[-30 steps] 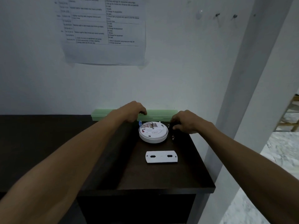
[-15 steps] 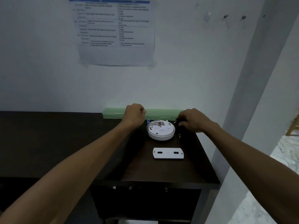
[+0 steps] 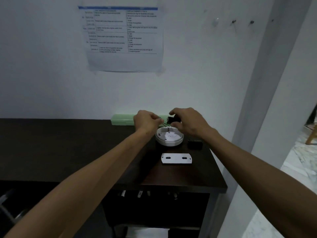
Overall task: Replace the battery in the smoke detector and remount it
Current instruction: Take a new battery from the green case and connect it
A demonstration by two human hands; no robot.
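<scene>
The round white smoke detector (image 3: pixel 169 137) lies back side up on the dark table (image 3: pixel 85 152), thin wires rising from it. My right hand (image 3: pixel 187 121) holds a black battery (image 3: pixel 172 119) just above the detector's far edge. My left hand (image 3: pixel 147 120) pinches the wire connector right beside the battery's left end. A second black battery (image 3: pixel 195 144) lies on the table to the right of the detector. The white mounting plate (image 3: pixel 176 158) lies flat in front of the detector.
A pale green box (image 3: pixel 121 119) runs along the wall behind my hands. A printed sheet (image 3: pixel 125 38) is taped to the wall above. Small hooks (image 3: pixel 233 22) sit high on the right. A white pillar (image 3: pixel 267 100) stands beside the table's right edge.
My right hand has lifted a black battery from the table's far right corner and brought it above the detector. My left hand has raised the wire connector toward it. The camera has drawn back.
</scene>
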